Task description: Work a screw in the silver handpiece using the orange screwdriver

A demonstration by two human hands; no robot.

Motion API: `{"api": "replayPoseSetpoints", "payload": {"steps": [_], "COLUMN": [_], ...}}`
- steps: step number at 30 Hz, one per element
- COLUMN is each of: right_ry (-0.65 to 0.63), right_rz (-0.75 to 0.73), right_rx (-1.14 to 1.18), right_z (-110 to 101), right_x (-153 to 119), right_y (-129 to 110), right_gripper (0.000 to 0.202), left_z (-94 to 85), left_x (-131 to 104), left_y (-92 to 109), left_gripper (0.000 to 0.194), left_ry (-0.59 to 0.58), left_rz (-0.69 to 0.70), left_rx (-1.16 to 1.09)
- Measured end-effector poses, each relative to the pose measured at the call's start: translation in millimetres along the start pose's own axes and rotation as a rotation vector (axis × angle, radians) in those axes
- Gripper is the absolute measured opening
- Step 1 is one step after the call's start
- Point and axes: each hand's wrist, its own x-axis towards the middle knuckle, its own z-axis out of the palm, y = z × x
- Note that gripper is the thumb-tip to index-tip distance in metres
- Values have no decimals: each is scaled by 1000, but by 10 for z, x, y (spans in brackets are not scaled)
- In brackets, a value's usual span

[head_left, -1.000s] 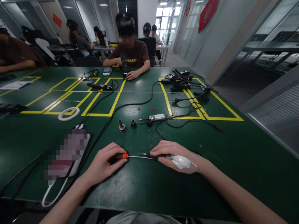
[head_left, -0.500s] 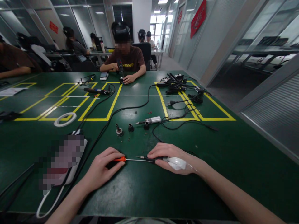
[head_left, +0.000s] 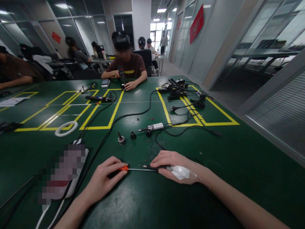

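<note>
My left hand (head_left: 108, 179) is closed around the orange handle of a screwdriver (head_left: 124, 168). Its thin metal shaft runs level to the right and ends at a dark handheld tool (head_left: 154, 168) with a narrow metal tip pointing left. My right hand (head_left: 175, 165) grips that tool from above, so most of its body is hidden. A white patch (head_left: 181, 172) is taped on the right wrist. Just beyond the hands lie a round metal-based part (head_left: 121, 139), a black cone-shaped collar (head_left: 132, 135), a second collar (head_left: 149, 133) and several tiny screws (head_left: 131, 147).
A silver cylinder with a metal rod (head_left: 154, 127) lies past the collars. Left are a power strip (head_left: 82, 159), partly blurred, and a tape roll (head_left: 66, 128). Black cables (head_left: 114, 122) cross the green table; more are heaped (head_left: 176, 87) far right. A co-worker (head_left: 128, 65) sits opposite.
The view has tilted up slightly, so everything sits a little lower in the picture. Both hands keep the same hold on the screwdriver and the dark tool.
</note>
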Motion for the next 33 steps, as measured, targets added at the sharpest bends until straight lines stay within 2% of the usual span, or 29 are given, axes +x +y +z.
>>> {"api": "replayPoseSetpoints", "payload": {"steps": [11,16,33], "right_ry": [-12,-8,1], "right_rz": [4,14,6], "right_rx": [-1,-8,-8], "right_z": [-21,-13,-9], "right_x": [10,7,3], "right_y": [-30,-23,-23], "right_gripper": [27,26,28], "left_z": [5,16,5], "left_x": [7,9,-3], "left_y": [34,19,-7], "left_gripper": [15,7,11], "left_ry": [10,8,13], "left_rz": [-23,-28,17], "left_rx": [-21,-34,-6]}}
